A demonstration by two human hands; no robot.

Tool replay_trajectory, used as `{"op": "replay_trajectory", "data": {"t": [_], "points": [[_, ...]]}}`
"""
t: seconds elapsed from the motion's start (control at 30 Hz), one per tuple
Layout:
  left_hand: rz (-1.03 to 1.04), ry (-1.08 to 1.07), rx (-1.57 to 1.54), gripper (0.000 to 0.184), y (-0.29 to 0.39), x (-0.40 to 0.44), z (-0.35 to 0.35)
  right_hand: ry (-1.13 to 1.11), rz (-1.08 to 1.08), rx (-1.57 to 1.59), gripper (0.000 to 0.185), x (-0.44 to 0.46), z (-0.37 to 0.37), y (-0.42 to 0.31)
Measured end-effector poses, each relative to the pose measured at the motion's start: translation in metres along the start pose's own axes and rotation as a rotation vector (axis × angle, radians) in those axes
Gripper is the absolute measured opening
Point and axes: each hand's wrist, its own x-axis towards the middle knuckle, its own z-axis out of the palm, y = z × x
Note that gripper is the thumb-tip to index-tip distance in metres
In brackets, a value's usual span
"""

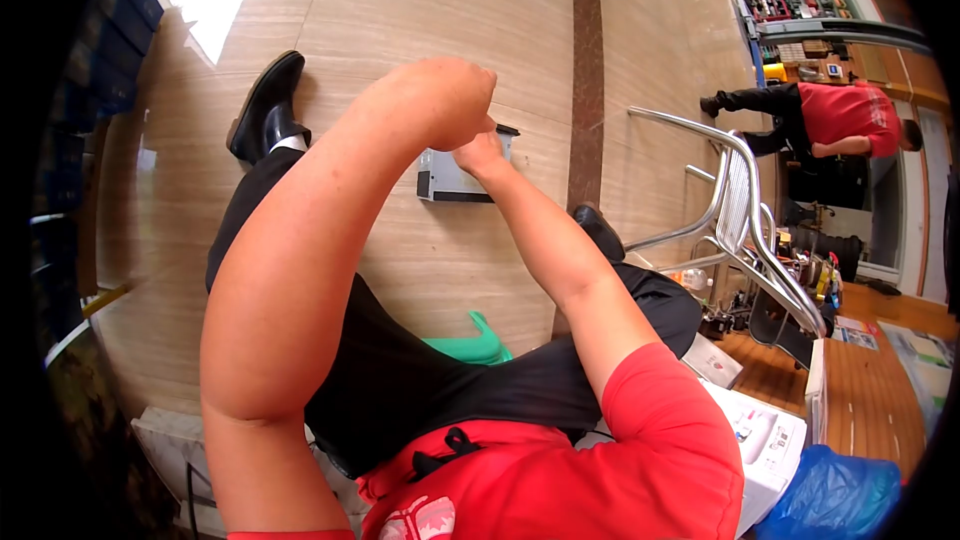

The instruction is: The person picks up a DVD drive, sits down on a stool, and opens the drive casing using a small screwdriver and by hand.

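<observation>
My left hand is bent at the wrist and curled closed, and its back hides most of the fingers. Just below it, my right hand is also curled, close to the left one. Whatever the two hands hold, if anything, is hidden. Behind and below them a grey box-shaped device with dark edges is on the tiled floor, between my feet. The hands cover part of its top, and I cannot tell whether the right hand touches it.
A black boot is on the left. A green plastic piece shows beneath my legs. To the right are a metal-framed chair, a person in a red shirt, a wooden desk and a blue plastic bag. Blue bins line the far left.
</observation>
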Motion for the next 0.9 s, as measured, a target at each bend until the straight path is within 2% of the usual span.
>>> {"op": "replay_trajectory", "data": {"t": [0.07, 0.17, 0.37, 0.47, 0.57, 0.7, 0.77, 0.9], "points": [[-0.002, -0.006, 0.002, 0.050, 0.001, 0.001, 0.000, 0.117, -0.203, 0.012, 0.031, 0.001, 0.008, 0.006], [-0.014, -0.019, 0.013, 0.051, 0.001, 0.003, 0.000, 0.084, -0.229, -0.010, 0.031, 0.009, 0.020, 0.016], [-0.020, -0.037, 0.018, 0.049, 0.000, 0.003, -0.001, 0.043, -0.073, -0.072, 0.028, 0.009, 0.010, 0.006], [0.001, -0.004, 0.012, 0.044, -0.001, 0.005, 0.002, 0.128, -0.176, 0.077, 0.027, 0.010, 0.018, 0.014], [0.005, 0.007, 0.005, 0.038, -0.003, 0.006, 0.003, 0.075, -0.250, 0.022, 0.030, 0.020, 0.029, 0.027], [0.002, 0.011, -0.009, 0.034, -0.001, 0.002, 0.001, 0.103, -0.235, 0.017, 0.032, 0.019, 0.027, 0.021], [-0.001, 0.009, -0.007, 0.034, -0.001, 0.002, 0.001, 0.010, -0.091, -0.093, 0.033, 0.006, 0.005, 0.001], [0.001, 0.013, -0.014, 0.036, -0.002, 0.003, 0.002, 0.059, -0.098, -0.018, 0.033, 0.016, 0.020, 0.017]]}}
